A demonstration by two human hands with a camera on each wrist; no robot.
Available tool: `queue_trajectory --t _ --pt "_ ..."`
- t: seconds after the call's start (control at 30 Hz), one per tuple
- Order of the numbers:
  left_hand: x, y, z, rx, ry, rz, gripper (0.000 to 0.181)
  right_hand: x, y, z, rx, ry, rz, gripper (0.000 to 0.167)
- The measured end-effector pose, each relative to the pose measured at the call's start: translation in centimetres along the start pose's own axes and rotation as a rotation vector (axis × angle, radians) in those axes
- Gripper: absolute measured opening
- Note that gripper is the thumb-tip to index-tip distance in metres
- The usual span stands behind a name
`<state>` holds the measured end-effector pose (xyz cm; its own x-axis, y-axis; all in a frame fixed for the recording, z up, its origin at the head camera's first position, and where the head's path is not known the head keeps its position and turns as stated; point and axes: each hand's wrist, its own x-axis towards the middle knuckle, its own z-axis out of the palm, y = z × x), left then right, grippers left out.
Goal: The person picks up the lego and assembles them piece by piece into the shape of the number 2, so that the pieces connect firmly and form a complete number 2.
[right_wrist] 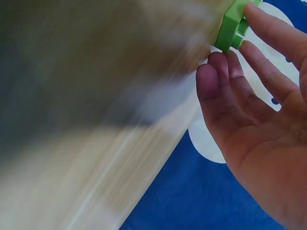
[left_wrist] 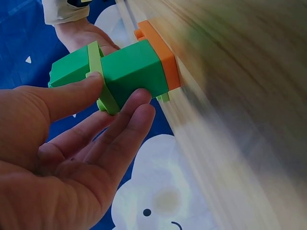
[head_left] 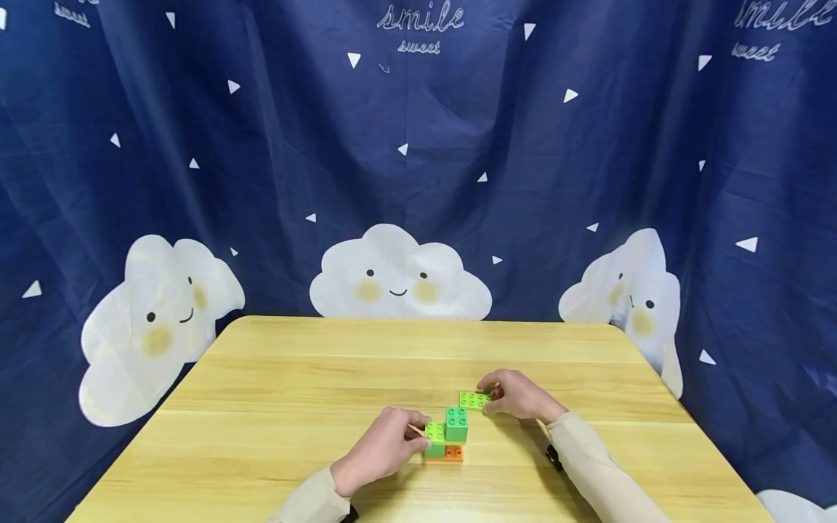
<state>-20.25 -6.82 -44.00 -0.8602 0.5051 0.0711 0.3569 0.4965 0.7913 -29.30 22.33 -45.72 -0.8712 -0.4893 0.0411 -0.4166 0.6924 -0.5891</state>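
Note:
A small stack of toy building blocks stands on the table: a flat orange block (head_left: 453, 455) at the bottom, a green block (left_wrist: 132, 67) on it, a thin lime block (head_left: 434, 428) above, and another green block (head_left: 456, 426) on top, offset to the right. My left hand (head_left: 387, 447) holds the stack from its left side, the thumb on the lime block's edge. Behind and right of the stack lies a flat lime block (head_left: 471, 400) with its studs up. My right hand (head_left: 519, 396) pinches its right end, thumb at the near side, fingers at the far side.
The light wooden table (head_left: 314, 378) reaches back to a dark blue curtain (head_left: 405, 145) printed with white clouds and triangles. Its rounded far corners and right edge lie beyond the right hand.

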Motion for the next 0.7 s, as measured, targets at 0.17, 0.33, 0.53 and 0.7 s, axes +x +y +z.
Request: queue_trajectory --t 0.17,0.33,0.53,0.7 --pt "0.0 0.0 0.1 0.004 0.004 -0.012 0.030 0.0 -0.2 0.1 -0.013 -0.014 -0.003 0.035" --pt "0.0 -0.2 0.1 0.006 0.006 -0.011 0.032 -0.1 -0.4 0.1 -0.027 -0.020 -0.021 0.033" --pt "0.2 -0.3 0.1 0.006 0.004 0.004 0.033 -0.6 -0.7 -0.1 -0.019 -0.003 -0.018 0.031" --pt "0.1 -0.3 0.0 -0.001 -0.001 0.019 0.034 -1.6 -0.6 -0.1 -0.001 0.026 0.013 0.031"
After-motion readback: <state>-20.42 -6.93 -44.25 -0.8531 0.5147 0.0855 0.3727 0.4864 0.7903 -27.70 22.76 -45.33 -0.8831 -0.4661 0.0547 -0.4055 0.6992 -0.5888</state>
